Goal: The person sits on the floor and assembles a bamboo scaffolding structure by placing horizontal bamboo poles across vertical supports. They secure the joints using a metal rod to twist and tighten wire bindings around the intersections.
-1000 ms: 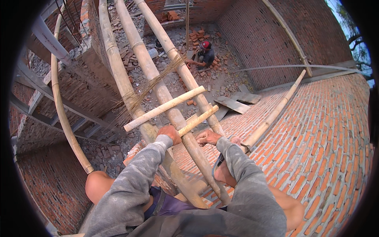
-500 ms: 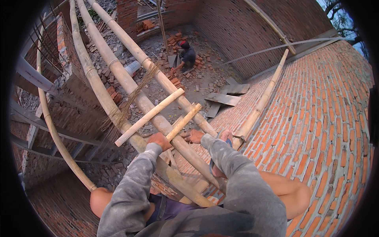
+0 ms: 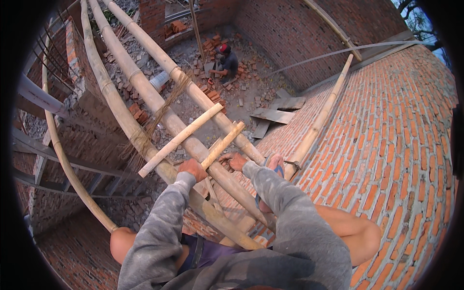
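Three long bamboo poles (image 3: 152, 99) run side by side from my lap toward the far left, high above the ground. A short round stick (image 3: 181, 140) lies across them. Nearer to me, a shorter split piece of wood (image 3: 223, 145) rests across the middle and right poles. My left hand (image 3: 192, 169) is closed in a fist between the left and middle poles, beside that piece's near end; what it grips is hidden. My right hand (image 3: 236, 161) has curled fingers between the middle and right poles; I cannot make out what they hold.
Dry fibre strands (image 3: 166, 106) hang over the poles. A sandalled foot (image 3: 276, 164) rests by the right pole. A sloping brick surface (image 3: 382, 159) fills the right side. Far below, a person (image 3: 226, 64) crouches among bricks, near grey boards (image 3: 275, 116). Another bamboo pole (image 3: 316, 128) lies along the bricks.
My right hand has moved slightly up in the picture and its fingers show more. My left hand stays nearly in place. The person below has shifted posture a little.
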Action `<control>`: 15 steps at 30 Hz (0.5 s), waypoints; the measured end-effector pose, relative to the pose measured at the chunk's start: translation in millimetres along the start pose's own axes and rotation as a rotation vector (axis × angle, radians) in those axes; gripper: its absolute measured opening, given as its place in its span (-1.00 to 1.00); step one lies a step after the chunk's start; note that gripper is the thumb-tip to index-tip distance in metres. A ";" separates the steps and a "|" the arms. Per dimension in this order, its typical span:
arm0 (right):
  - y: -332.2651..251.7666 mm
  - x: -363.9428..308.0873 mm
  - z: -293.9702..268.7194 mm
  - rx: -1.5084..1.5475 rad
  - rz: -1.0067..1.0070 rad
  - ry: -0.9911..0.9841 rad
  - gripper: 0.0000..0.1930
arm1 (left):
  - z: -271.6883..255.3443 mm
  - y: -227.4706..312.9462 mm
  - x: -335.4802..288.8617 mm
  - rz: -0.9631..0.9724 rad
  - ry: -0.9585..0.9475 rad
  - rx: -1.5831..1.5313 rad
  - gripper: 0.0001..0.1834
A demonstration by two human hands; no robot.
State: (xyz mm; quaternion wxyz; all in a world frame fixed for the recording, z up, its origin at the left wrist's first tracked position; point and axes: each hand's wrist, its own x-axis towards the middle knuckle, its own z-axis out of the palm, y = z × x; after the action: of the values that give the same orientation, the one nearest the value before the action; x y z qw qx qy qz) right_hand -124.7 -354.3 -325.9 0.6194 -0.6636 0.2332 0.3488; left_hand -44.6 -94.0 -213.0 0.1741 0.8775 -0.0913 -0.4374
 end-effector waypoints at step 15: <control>3.1 -3.0 -11.6 0.494 0.265 0.113 -0.51 | -5.0 -0.8 -7.3 0.025 0.001 -0.048 -0.53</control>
State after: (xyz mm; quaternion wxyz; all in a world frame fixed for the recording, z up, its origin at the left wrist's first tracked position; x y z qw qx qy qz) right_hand -126.9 -366.5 -325.8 0.6972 -0.4748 0.4299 0.3219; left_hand -45.0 -89.8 -205.1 0.2005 0.8722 -0.0919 -0.4367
